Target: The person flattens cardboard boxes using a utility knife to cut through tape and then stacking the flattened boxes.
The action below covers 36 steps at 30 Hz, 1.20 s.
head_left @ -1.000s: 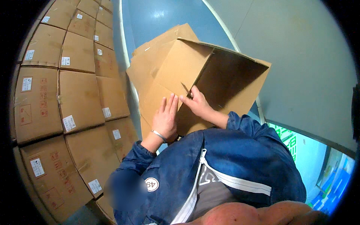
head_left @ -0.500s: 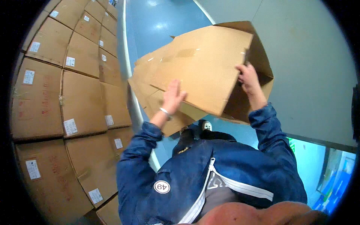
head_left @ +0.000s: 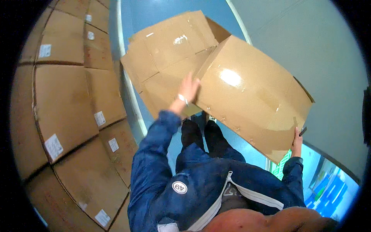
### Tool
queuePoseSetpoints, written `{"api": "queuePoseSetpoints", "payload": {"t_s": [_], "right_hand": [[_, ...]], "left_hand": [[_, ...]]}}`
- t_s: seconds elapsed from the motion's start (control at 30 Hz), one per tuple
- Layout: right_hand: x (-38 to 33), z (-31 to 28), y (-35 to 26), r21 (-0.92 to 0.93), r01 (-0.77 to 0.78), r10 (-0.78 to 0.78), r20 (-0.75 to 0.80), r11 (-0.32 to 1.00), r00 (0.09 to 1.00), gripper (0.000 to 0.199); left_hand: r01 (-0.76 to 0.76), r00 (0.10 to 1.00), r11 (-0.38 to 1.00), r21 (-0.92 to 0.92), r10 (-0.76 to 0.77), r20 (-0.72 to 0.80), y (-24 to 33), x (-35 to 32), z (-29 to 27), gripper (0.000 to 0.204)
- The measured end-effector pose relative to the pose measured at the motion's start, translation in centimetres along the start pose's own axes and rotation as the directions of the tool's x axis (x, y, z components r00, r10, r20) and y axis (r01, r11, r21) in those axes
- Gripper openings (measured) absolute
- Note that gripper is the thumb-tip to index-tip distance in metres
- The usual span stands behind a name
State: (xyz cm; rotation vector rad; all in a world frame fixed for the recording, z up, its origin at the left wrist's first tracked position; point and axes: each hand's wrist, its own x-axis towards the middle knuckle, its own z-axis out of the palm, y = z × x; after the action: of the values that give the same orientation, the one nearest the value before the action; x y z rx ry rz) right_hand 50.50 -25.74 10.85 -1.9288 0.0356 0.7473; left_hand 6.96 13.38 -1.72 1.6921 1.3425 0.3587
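A large brown cardboard box point(head_left: 251, 89), partly opened out, spans the space in front of my legs. Its broad panel slopes down to the right, and creased flaps spread to the left. My left hand point(head_left: 188, 89), a pale band at its wrist, lies against the fold between flaps and panel with fingers stretched out and slightly blurred. At the panel's lower right edge, my right hand point(head_left: 296, 144) grips the cardboard, its thumb on the face and its other fingers mostly hidden. A small dark object point(head_left: 303, 131) juts out beside that hand; its kind is unclear.
Stacked closed cartons point(head_left: 65, 104) with white labels form a wall on the left. A pale line point(head_left: 133, 104) runs along the blue floor point(head_left: 154, 17) beside them. A large grey surface point(head_left: 313, 46) lies to the right, with blue items point(head_left: 328, 193) at the lower right.
The box's right panel has swung outward and down to the right, spreading the cardboard wider. My right hand has moved right and toward me; my left hand has shifted slightly right.
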Motion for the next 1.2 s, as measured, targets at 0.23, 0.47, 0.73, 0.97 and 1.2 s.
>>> {"api": "queuePoseSetpoints", "payload": {"t_s": [0.23, 0.47, 0.73, 0.97, 1.2], "right_hand": [[0.9, -4.0, 6.2, -0.197, -0.155, 0.143, -0.072, 0.968, 0.987, 0.039], [-1.9, -2.6, 7.7, -0.119, -0.153, 0.13, -0.183, 0.981, 0.974, 0.047], [0.1, -6.2, 8.1, -0.273, -0.119, 0.047, -0.256, 0.955, 0.966, 0.033], [0.3, -3.6, 2.8, -0.511, -0.112, 0.057, -0.121, 0.852, 0.991, 0.039], [-3.0, 0.0, -0.7, -0.493, -0.026, 0.044, 0.024, 0.87, 0.999, 0.045]], "left_hand": [[0.695, 0.369, 0.631, 0.346, -0.725, 0.581, -0.6, 8.5, 2.8, 0.081], [0.68, 0.282, 0.667, 0.306, -0.623, 0.73, -10.1, 8.6, 7.3, 0.083], [0.553, 0.825, 0.831, -0.064, -0.536, 0.178, -13.8, 6.6, 4.2, 0.077], [0.504, 0.859, 0.721, 0.475, -0.474, -0.192, -7.7, -3.3, -8.2, 0.069], [0.622, 0.778, 0.706, 0.338, -0.609, -0.159, -15.0, -8.1, -8.1, 0.07]]}}
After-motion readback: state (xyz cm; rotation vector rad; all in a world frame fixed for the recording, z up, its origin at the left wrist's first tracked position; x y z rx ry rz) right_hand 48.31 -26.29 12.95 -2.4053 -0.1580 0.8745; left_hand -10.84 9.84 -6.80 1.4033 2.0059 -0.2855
